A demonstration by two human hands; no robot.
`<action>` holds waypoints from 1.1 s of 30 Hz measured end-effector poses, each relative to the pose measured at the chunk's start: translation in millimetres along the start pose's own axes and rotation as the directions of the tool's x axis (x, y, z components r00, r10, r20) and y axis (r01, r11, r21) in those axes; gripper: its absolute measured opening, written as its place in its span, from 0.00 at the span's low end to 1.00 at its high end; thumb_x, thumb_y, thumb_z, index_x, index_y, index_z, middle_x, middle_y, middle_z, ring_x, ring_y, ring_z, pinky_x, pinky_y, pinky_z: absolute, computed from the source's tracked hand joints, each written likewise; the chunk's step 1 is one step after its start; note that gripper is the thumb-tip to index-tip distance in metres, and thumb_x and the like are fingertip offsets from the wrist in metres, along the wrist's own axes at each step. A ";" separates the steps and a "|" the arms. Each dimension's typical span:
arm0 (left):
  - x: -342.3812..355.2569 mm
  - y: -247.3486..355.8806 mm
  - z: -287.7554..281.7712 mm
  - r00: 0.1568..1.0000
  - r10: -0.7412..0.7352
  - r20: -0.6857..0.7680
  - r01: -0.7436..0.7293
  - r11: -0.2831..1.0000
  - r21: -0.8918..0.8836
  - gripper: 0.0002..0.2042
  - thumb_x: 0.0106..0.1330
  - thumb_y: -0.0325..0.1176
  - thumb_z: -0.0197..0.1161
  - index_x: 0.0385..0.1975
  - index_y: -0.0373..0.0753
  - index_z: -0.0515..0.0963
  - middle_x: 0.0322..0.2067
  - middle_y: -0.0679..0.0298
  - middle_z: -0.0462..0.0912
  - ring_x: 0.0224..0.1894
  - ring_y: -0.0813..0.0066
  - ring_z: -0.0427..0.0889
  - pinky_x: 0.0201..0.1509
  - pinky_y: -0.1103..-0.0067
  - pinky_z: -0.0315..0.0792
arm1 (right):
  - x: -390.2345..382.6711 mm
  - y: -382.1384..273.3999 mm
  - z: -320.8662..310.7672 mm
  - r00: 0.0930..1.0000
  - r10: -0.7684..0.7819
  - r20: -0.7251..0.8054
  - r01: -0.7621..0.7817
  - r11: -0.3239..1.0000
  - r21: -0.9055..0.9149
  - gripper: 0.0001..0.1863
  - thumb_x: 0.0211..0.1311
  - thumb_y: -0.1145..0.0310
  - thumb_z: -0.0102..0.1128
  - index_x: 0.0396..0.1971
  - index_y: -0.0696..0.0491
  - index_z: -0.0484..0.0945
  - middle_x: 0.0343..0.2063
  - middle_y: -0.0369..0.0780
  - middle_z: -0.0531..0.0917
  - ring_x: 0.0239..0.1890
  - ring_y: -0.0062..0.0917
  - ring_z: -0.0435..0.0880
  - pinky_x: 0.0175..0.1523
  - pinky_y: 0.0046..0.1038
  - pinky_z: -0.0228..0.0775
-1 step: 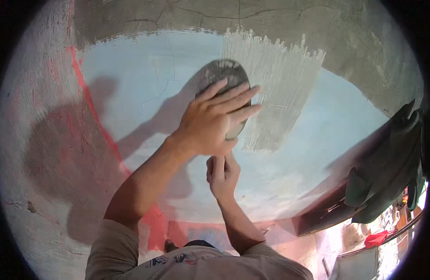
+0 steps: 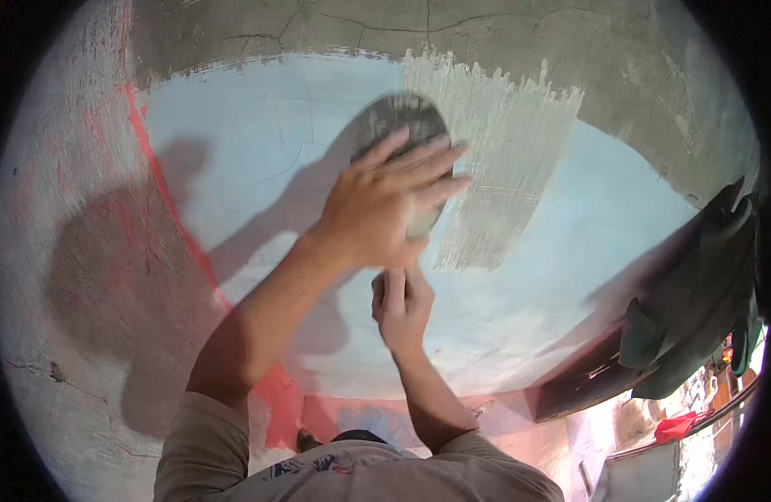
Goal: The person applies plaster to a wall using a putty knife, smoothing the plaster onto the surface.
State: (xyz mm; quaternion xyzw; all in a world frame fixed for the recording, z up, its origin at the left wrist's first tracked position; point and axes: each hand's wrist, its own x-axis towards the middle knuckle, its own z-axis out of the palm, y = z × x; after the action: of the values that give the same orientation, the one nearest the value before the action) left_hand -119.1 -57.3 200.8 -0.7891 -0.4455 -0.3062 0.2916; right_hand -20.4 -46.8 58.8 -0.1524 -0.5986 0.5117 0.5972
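A dark, flat, round-ended tool [image 2: 400,113], pale and worn along its top edge, lies against a light blue wall [image 2: 260,109]. My left hand [image 2: 385,201] rests across it with the fingers spread, pressing on its face and covering much of it. Just below, in line with the tool, my right hand [image 2: 402,305] is closed in a fist round its lower end; the fingers hide the grip itself. Right of the tool runs a streaky grey scraped patch [image 2: 507,159] in the blue paint. Slight motion blur softens my left hand.
Bare grey, cracked plaster [image 2: 486,29] borders the blue area above. A red painted stripe [image 2: 172,188] runs down the left. Dark cloth [image 2: 695,293] hangs at the right over a dark wooden edge [image 2: 574,389]. A red item [image 2: 674,427] is at the lower right.
Both hands and the dark tool have shifted slightly upward along the wall together. The scraped patch looks the same.
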 end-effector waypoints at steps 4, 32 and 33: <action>26.5 -13.0 -9.7 0.996 0.059 -0.068 -0.053 0.995 0.087 0.37 0.43 0.28 0.68 0.62 0.51 0.80 0.73 0.68 0.69 0.74 0.66 0.68 0.79 0.59 0.59 | 28.0 -24.2 0.9 0.999 0.024 0.046 -0.025 0.999 0.024 0.19 0.80 0.68 0.49 0.62 0.60 0.76 0.20 0.32 0.73 0.20 0.13 0.69 0.25 0.20 0.60; -28.1 14.4 14.1 0.942 0.064 0.331 0.060 0.935 -0.350 0.32 0.60 0.40 0.69 0.68 0.52 0.75 0.76 0.65 0.62 0.76 0.62 0.63 0.81 0.56 0.52 | -58.1 48.5 -55.5 0.980 0.148 -0.132 -0.132 0.984 0.120 0.12 0.81 0.62 0.48 0.44 0.56 0.75 0.19 0.29 0.69 0.16 0.09 0.63 0.18 0.15 0.53; -20.0 10.4 10.8 0.943 0.076 0.324 0.048 0.932 -0.360 0.32 0.60 0.40 0.69 0.68 0.52 0.75 0.76 0.65 0.62 0.76 0.62 0.63 0.81 0.56 0.52 | -70.1 49.2 -66.1 0.940 0.231 -0.251 -0.185 0.964 0.193 0.12 0.82 0.62 0.47 0.44 0.56 0.74 0.18 0.28 0.67 0.15 0.09 0.62 0.18 0.15 0.52</action>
State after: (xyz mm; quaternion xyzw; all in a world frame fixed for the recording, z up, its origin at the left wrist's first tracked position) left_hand -115.8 -64.4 177.1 -0.8728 -0.4182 -0.2436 0.0639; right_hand 32.9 -52.8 -35.1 -0.2331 -0.4469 0.5945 0.6266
